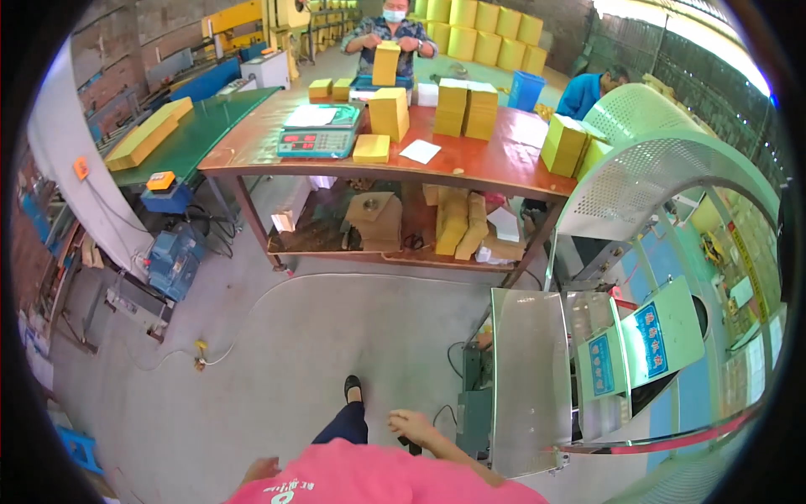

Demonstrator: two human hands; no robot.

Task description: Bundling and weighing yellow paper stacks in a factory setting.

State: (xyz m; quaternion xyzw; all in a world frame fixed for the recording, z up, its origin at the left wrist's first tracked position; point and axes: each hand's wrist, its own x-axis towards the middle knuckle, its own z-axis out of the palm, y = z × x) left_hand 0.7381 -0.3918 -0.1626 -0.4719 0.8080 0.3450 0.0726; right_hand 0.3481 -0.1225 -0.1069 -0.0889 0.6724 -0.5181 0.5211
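Observation:
My right hand [411, 425] is in front of my body at the lower middle, its fingers curled in and nothing seen in them. It hangs above the grey floor, left of the metal machine's flat feed plate [531, 378]. Low at the left, my left hand [264, 469] hangs beside my pink shirt; its fingers are partly hidden and smeared. Neither hand touches any of the things around. One foot in a black shoe [353, 388] is stepping forward on the floor.
A red-brown worktable [504, 160] stands ahead, with stacks of yellow paper [389, 113] and a digital scale [317, 139]. Behind it a masked person holds a yellow stack [386, 64]. A green conveyor belt [206, 134] and blue motor [176, 260] are left. A cable [252, 315] crosses the floor.

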